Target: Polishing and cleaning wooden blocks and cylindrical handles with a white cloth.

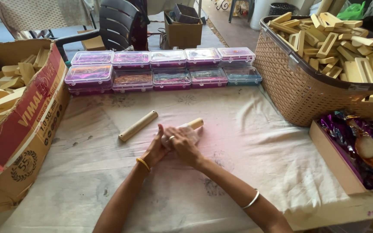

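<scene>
Both my hands meet at the middle of the cloth-covered table. My right hand, a ring on one finger, presses a crumpled white cloth around a pale wooden stick, whose far end pokes out beyond the cloth. My left hand, with a gold bangle at the wrist, cups the near end of the same bundle. A second wooden stick lies loose on the table, a little to the left of my hands.
Two rows of clear plastic boxes with coloured contents line the far edge. A cardboard box of wooden pieces stands left, a woven basket of wooden pieces right, a tray with shiny wrappers near right. A dark chair stands behind.
</scene>
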